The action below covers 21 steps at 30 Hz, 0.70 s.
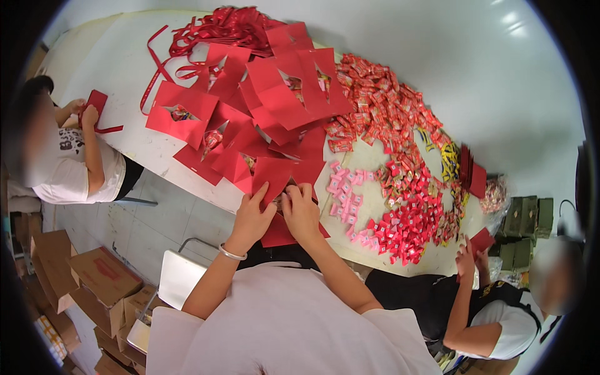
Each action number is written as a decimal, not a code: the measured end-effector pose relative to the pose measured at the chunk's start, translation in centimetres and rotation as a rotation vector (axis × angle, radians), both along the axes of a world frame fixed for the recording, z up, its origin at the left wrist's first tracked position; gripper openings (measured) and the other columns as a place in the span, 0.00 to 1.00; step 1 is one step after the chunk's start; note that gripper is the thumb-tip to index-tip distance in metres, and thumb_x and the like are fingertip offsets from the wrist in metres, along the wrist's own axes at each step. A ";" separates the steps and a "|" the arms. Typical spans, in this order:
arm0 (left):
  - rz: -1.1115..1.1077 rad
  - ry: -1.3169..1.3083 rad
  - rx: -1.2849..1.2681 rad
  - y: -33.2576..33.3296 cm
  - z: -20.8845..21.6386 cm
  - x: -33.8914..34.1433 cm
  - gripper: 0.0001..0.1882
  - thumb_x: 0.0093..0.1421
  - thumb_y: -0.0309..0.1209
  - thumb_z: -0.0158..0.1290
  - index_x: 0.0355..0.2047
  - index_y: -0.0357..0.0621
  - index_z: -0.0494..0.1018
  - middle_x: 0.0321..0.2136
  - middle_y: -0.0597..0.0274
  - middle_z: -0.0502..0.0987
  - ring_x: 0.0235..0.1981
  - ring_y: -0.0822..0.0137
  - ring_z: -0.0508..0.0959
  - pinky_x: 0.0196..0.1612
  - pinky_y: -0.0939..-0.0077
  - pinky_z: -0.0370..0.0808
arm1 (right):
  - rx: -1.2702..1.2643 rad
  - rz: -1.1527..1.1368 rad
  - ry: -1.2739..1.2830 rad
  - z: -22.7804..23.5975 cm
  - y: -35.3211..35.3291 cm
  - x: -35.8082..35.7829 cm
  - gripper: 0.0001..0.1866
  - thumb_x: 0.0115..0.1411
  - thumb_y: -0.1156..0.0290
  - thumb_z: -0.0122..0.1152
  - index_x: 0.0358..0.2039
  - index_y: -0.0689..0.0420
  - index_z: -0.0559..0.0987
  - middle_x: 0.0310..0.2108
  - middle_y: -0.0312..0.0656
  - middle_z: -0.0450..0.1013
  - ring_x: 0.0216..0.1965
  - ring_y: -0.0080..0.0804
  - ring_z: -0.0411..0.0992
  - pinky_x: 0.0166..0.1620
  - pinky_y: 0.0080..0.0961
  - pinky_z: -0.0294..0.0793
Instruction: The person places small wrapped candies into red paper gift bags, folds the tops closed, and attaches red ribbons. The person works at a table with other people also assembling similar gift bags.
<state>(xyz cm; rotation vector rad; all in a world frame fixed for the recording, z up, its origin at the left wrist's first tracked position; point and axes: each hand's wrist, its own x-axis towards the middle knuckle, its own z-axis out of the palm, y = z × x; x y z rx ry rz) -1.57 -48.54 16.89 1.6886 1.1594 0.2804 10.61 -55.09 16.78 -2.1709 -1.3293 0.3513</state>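
Note:
Close in front of me at the table's edge, a red folding paper candy box (281, 232) lies unfolded, its flaps reaching toward me. My left hand (255, 215) grips its left side, thumb and fingers bent at the middle opening. From the right, my right hand (301, 212) has its fingers closed on the same opening. Something small and dark shows between the fingertips; I cannot make out what. Just beyond my hands is a heap of similar red boxes (284, 87), spread open with wrapped sweets inside.
Red ribbons (219, 31) are piled at the far left of the table (119, 53). Orange-red wrapped sweets (381, 100), pink sweets (344, 190) and crimson sweets (406, 234) lie to the right. Co-workers sit at both ends holding red boxes. Cardboard cartons (106, 275) and a white chair (178, 275) stand left.

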 end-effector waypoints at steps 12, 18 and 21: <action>0.232 -0.056 0.061 -0.2 1.2 -3.3 0.26 0.54 0.37 0.49 0.54 0.47 0.66 0.36 0.42 0.70 0.38 0.50 0.72 0.45 0.67 0.69 | -0.204 0.608 -0.046 3.4 2.1 1.3 0.18 0.52 0.78 0.52 0.45 0.60 0.69 0.37 0.52 0.70 0.36 0.48 0.71 0.39 0.34 0.71; 0.377 0.000 0.073 -0.3 0.9 -7.6 0.27 0.54 0.35 0.50 0.55 0.45 0.64 0.36 0.44 0.69 0.33 0.55 0.72 0.42 0.69 0.69 | -0.040 0.772 0.384 3.2 5.6 -3.5 0.12 0.53 0.74 0.55 0.39 0.62 0.69 0.40 0.51 0.69 0.37 0.48 0.71 0.35 0.36 0.72; 0.424 -0.022 0.093 0.5 0.8 -10.4 0.27 0.54 0.33 0.50 0.56 0.44 0.64 0.32 0.48 0.69 0.29 0.60 0.70 0.38 0.71 0.69 | 0.031 0.750 0.220 5.2 6.5 -6.4 0.11 0.54 0.73 0.56 0.36 0.62 0.70 0.42 0.46 0.66 0.34 0.48 0.70 0.33 0.35 0.71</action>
